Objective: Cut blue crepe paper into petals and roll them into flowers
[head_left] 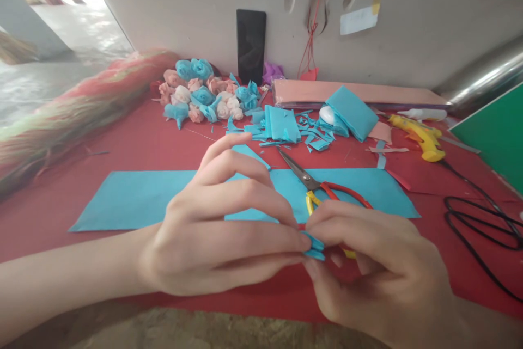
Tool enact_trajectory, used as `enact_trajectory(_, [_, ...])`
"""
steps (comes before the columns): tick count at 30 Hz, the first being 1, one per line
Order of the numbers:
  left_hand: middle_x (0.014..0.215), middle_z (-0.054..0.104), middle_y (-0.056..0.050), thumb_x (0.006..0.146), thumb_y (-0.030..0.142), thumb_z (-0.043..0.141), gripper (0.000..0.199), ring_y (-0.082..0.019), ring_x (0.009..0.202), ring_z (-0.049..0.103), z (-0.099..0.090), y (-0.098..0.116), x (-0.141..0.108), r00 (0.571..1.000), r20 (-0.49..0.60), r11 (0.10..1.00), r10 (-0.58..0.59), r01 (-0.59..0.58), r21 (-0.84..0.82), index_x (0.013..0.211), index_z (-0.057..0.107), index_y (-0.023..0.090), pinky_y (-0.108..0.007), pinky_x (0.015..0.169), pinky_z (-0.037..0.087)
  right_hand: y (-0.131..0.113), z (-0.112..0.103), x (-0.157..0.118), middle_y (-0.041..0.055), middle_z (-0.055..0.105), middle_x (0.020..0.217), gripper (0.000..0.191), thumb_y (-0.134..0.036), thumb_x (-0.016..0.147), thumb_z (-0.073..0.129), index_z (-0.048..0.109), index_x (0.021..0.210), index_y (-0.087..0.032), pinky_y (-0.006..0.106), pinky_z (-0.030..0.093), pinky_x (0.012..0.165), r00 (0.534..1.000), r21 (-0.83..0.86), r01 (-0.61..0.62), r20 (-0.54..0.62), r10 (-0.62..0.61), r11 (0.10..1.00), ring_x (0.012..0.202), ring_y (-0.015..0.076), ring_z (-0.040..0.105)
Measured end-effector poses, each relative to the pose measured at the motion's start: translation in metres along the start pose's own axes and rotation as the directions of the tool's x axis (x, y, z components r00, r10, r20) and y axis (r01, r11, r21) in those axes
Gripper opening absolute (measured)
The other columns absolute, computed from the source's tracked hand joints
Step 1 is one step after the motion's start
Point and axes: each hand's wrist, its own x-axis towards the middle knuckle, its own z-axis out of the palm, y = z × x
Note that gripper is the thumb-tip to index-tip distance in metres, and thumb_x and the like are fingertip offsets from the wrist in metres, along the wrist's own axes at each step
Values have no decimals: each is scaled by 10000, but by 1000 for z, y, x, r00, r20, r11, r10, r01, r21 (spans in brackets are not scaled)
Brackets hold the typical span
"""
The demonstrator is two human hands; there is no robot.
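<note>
A small folded piece of blue crepe paper (314,246) is pinched between my two hands, just above the table's front edge. My left hand (232,224) grips it from the left between thumb and index finger, its other fingers curved above. From the right, the thumb and fingers of my right hand (379,262) close on the same piece. Behind my hands lies a wide blue paper strip (134,196). Scissors (306,177) with red and yellow handles rest on that strip, partly hidden by my right hand.
Blue, pink and white paper flowers (204,93) are heaped at the back, near blue scraps and a folded blue stack (281,123). A black phone (250,44) leans on the wall. At right are a yellow glue gun (420,134) and its black cord (469,218).
</note>
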Motion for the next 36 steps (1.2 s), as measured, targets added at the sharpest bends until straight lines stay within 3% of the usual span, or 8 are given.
enact_trajectory(3, [739, 688, 16, 719, 201, 671, 86, -138, 755, 523, 2, -5, -1, 989, 12, 989, 148, -148, -31, 805, 673, 200, -377, 976, 337, -1, 1, 0, -24, 557, 534, 116, -23, 629, 552, 537, 614, -138, 114, 403, 419, 995, -62, 51, -77, -56, 997, 447, 30, 460])
enact_trajectory(11, [715, 661, -26, 705, 187, 681, 96, -152, 710, 515, 6, -5, 3, 990, 25, 986, 137, -133, -103, 793, 674, 148, -399, 877, 379, -2, 1, -1, -12, 614, 568, 111, -43, 638, 566, 540, 619, -150, 129, 451, 465, 979, -222, 144, -111, -172, 964, 482, 50, 554])
enact_trajectory(18, [719, 636, -15, 701, 186, 693, 120, -120, 694, 545, 10, -2, 3, 989, 125, 928, -82, 121, -353, 791, 641, 126, -320, 848, 396, -1, -3, -5, -23, 608, 593, 99, -70, 670, 580, 550, 654, -163, 139, 457, 492, 982, -284, 169, -37, -187, 944, 514, 50, 542])
enact_trajectory(22, [651, 582, -5, 768, 223, 605, 126, -118, 648, 510, 13, -5, 3, 935, 296, 819, -195, 321, -475, 684, 562, 140, -313, 819, 402, -3, 1, -1, -37, 526, 513, 135, -55, 647, 563, 500, 579, -153, 128, 411, 444, 994, -159, 71, -70, -84, 985, 461, 33, 466])
enact_trajectory(25, [666, 588, -40, 823, 223, 503, 166, -134, 657, 503, 16, -9, 2, 899, 412, 759, -146, 369, -536, 684, 539, 139, -294, 715, 425, -2, 2, 1, -42, 453, 468, 173, -70, 659, 530, 467, 517, -147, 126, 343, 372, 991, -16, -122, 61, 122, 992, 415, 30, 396])
enact_trajectory(31, [643, 556, -25, 850, 192, 445, 231, -124, 667, 530, 14, -8, 0, 844, 514, 627, -151, 484, -610, 638, 525, 147, -224, 644, 440, 3, 2, -1, -23, 560, 578, 132, -96, 689, 503, 548, 593, -175, 154, 458, 494, 866, 277, -479, 305, 397, 833, 576, 82, 548])
enact_trajectory(34, [618, 539, 14, 849, 201, 456, 226, -93, 601, 529, 13, -7, -1, 791, 549, 477, -270, 605, -638, 641, 532, 158, -190, 612, 438, 3, 3, 1, -50, 535, 546, 80, -114, 678, 565, 551, 649, -187, 128, 410, 417, 860, 373, -508, 273, 432, 776, 484, 54, 476])
enact_trajectory(36, [588, 535, 30, 858, 228, 450, 246, -82, 573, 519, 13, -7, -2, 759, 565, 354, -323, 650, -672, 638, 539, 166, -184, 617, 438, 3, 3, 2, -73, 574, 583, 215, -60, 619, 621, 548, 761, -203, 108, 382, 391, 894, 411, -448, 212, 394, 794, 454, 36, 430])
